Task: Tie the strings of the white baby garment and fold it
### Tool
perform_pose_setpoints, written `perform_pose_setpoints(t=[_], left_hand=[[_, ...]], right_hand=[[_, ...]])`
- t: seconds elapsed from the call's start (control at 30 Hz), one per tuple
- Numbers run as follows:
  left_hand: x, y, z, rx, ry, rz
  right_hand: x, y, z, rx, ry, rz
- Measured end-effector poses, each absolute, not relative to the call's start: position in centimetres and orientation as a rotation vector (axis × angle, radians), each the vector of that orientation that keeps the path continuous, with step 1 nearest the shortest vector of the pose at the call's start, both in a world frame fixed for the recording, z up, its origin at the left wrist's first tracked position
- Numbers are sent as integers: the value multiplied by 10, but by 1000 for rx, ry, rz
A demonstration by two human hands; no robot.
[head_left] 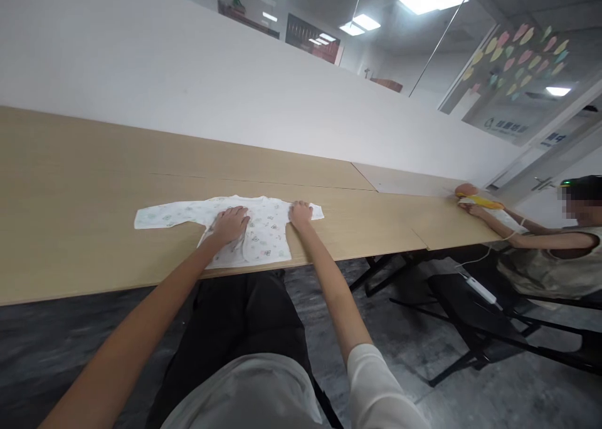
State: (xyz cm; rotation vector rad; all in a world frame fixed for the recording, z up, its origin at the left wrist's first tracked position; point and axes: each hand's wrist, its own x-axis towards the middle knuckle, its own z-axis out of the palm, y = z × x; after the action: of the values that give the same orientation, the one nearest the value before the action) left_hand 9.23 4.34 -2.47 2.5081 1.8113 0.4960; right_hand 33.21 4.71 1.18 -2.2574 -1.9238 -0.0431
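A small white baby shirt (268, 231) with a printed pattern lies front side up along the table's near edge. One long sleeve is stretched out to the left, while the sleeve on the right looks shorter. My left hand (230, 224) rests flat on the left half of the shirt's body, fingers stretched out. At the right shoulder, my right hand (300, 212) presses on the top of the sleeve with its fingers slightly bent and apart. The cloth under both hands is hidden.
The long wooden table (84, 165) runs along a white wall (188, 84) with glass above. Far right, a seated person (559, 247) handles a doll (466, 190) in yellow cloth. A black folding chair (475, 310) with a white power strip (480, 289) stands nearer.
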Motion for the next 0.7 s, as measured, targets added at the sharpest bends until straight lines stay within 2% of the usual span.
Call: perform_pose_setpoints(t=[0.13,0.37,0.5,0.6,0.7], left_hand=[[96,44,-25,2499,1806,495],[104,63,-13,2398,1832,336],[116,71,-9,2276,1928,400],[125,70,-10,2201,1976,491],[129,69,-9,2125,1997,553]], right_hand=[[362,45,10,-2396,-1793,48],[362,49,14,-2397,-1754,10],[314,62,15,-2129,-1923,13],[270,73,14,-1841,-2071,117],[240,83,10,-1759,-2050,242]])
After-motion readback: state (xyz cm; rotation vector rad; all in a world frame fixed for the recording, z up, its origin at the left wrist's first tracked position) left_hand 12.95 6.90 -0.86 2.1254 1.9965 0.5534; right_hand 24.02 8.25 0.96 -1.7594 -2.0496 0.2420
